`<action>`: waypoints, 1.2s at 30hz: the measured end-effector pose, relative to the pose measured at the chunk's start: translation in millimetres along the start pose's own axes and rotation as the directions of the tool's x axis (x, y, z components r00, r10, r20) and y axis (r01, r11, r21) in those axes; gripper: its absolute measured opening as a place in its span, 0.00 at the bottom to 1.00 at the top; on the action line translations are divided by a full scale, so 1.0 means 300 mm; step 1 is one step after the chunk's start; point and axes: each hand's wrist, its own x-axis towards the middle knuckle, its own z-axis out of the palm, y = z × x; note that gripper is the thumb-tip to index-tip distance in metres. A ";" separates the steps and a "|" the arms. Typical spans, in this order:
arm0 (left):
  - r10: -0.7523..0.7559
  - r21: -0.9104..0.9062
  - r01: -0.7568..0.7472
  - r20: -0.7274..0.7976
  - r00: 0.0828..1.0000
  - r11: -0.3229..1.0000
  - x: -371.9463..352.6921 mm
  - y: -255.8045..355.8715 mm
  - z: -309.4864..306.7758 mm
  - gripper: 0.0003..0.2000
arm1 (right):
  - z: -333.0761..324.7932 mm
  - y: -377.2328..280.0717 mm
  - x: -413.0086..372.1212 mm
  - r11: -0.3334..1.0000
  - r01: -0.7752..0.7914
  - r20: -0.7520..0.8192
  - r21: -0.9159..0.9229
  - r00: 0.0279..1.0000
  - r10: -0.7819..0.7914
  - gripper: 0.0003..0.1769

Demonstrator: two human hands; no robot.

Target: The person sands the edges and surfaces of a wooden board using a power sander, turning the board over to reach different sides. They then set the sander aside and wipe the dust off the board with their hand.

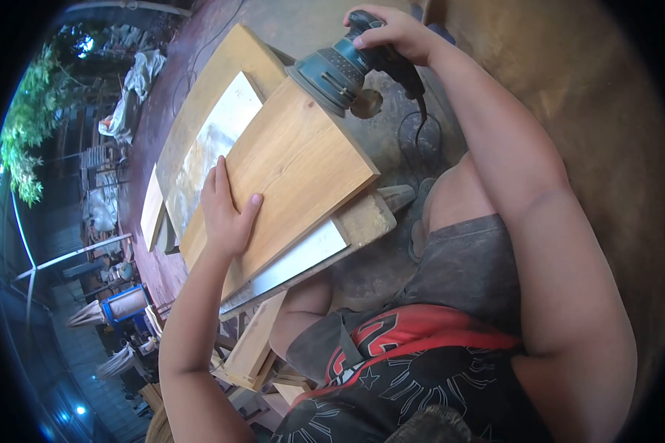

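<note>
Green foliage (28, 133) hangs at upper left; crumpled pale sheeting (142, 77) sits to its right. White pipe frame (74, 255) crosses the left side. Blue-framed item (125, 304) with pale panel stands lower left, type unclear. Bright light (80, 410) shines near bottom left. Loose wood pieces (253, 345) lie low centre. Brown, blotchy floor (584, 88) fills upper right.

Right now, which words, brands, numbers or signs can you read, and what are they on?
Nothing reads for certain.
On the shirt: one large outlined character, perhaps "Z" or "2"; folds leave it unclear. The smaller mark beside it is too blurred to read.
On the sander: any print is too small or blurred to read.
On the board: no writing shows.
</note>
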 end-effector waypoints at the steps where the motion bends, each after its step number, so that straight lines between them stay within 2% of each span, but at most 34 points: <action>1: -0.002 -0.003 0.002 -0.003 1.000 1.000 -0.001 -0.001 0.001 0.48 | 0.000 0.001 0.005 1.000 0.017 0.003 -0.008 1.000 -0.017 0.27; 3: -0.003 -0.010 0.003 -0.005 1.000 1.000 -0.001 0.000 0.005 0.47 | 0.003 -0.005 0.010 0.999 0.048 0.007 -0.024 0.999 -0.048 0.27; 6: 0.011 -0.020 -0.012 -0.014 1.000 1.000 -0.002 -0.004 0.009 0.46 | 0.006 -0.030 -0.003 0.988 0.061 -0.028 -0.144 0.997 -0.066 0.26; 9: -0.041 -0.069 0.043 0.017 0.999 0.997 0.001 0.007 0.004 0.51 | 0.012 -0.028 -0.002 0.997 0.049 -0.026 -0.060 0.998 -0.051 0.27; 11: 0.227 -0.030 -0.226 0.082 0.970 0.974 0.003 0.054 -0.024 0.57 | 0.013 -0.031 -0.007 0.997 0.037 -0.027 -0.072 0.999 -0.039 0.27; 12: 0.358 -0.020 -0.358 0.118 0.926 0.934 0.014 0.099 -0.041 0.61 | 0.010 -0.032 -0.008 0.996 0.030 -0.029 -0.080 0.999 -0.032 0.27; 15: 0.377 0.034 -0.395 0.231 0.897 0.918 0.028 0.213 -0.048 0.69 | 0.013 -0.009 0.003 0.997 0.054 -0.031 -0.063 0.998 -0.056 0.27; 19: 0.389 0.034 -0.408 0.239 0.890 0.912 0.033 0.202 -0.034 0.69 | 0.012 0.014 0.012 0.999 0.053 -0.010 -0.002 0.999 -0.053 0.23; 23: 0.411 -0.001 -0.424 0.244 0.878 0.906 0.038 0.189 -0.026 0.66 | 0.022 -0.016 -0.015 0.991 0.118 -0.073 -0.069 0.990 -0.123 0.18; 24: 0.415 -0.012 -0.425 0.240 0.877 0.905 0.038 0.186 -0.022 0.65 | 0.015 -0.017 -0.010 0.987 0.085 -0.032 -0.134 0.995 -0.090 0.16; 27: 0.445 -0.008 -0.455 0.229 0.866 0.890 0.040 0.178 -0.015 0.63 | 0.017 0.010 0.000 0.994 0.103 -0.026 -0.022 0.994 -0.104 0.16; 28: 0.449 -0.012 -0.459 0.231 0.863 0.888 0.041 0.179 -0.014 0.62 | 0.013 -0.016 -0.019 0.988 0.092 -0.057 -0.125 0.993 -0.100 0.17; 34: 0.453 -0.029 -0.459 0.240 0.859 0.888 0.044 0.180 -0.020 0.61 | 0.023 -0.026 -0.037 0.981 0.064 -0.117 -0.184 0.989 -0.086 0.22; 36: 0.443 -0.026 -0.451 0.248 0.862 0.892 0.047 0.182 -0.027 0.61 | 0.018 -0.033 -0.035 0.979 0.072 -0.085 -0.190 0.992 -0.089 0.23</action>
